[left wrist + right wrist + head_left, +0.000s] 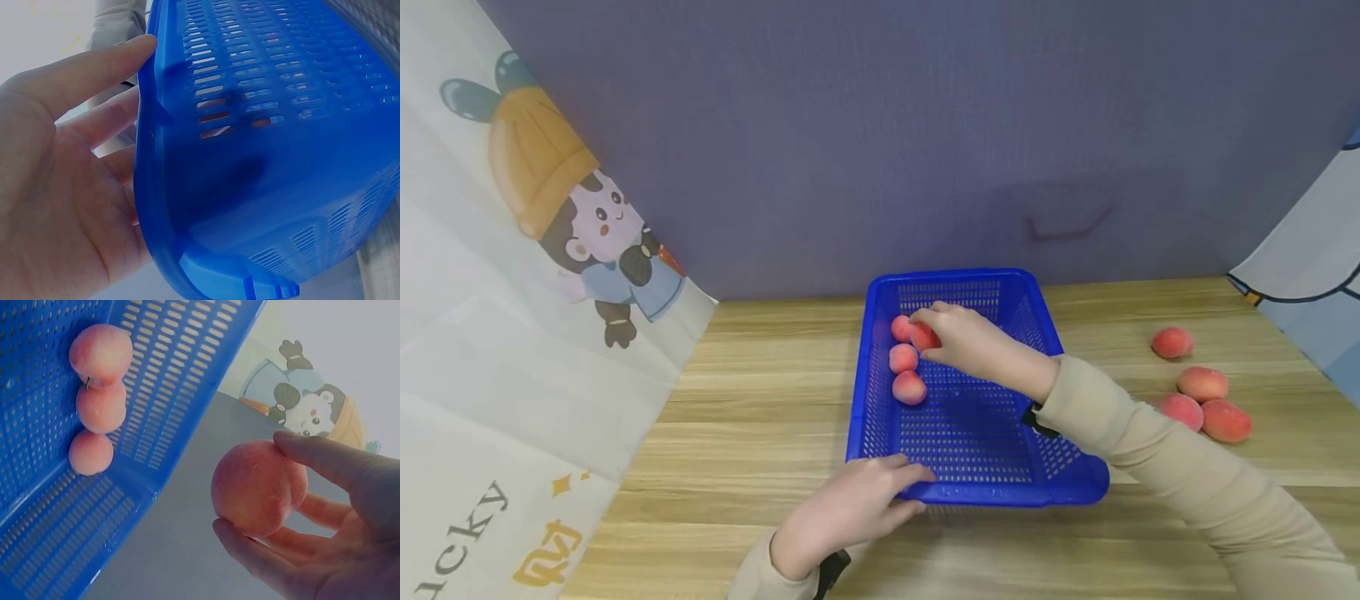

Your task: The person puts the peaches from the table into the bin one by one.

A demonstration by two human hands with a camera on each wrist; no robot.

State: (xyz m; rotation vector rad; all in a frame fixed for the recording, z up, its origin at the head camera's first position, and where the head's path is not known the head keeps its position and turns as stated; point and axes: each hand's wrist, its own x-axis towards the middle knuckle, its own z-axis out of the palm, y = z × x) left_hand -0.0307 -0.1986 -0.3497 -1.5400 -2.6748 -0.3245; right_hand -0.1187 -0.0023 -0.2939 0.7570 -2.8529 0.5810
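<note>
My right hand (966, 337) pinches a peach (256, 487) between thumb and fingers, over the far left part of a blue plastic basket (985, 495). Three more peaches (909, 387) lie in a row along the basket's left wall; the held one partly overlaps the farthest in the head view. At the near left, my left hand (853, 504) grips the basket's front rim (147, 144), its fingers over the edge and its thumb lower on the near side.
To the right of the basket, several loose peaches (1202, 384) sit on the wooden table (760, 400), three of them bunched together. A grey-purple panel (850, 150) rises behind the basket. At the left stands a white sheet with a cartoon figure (602, 208).
</note>
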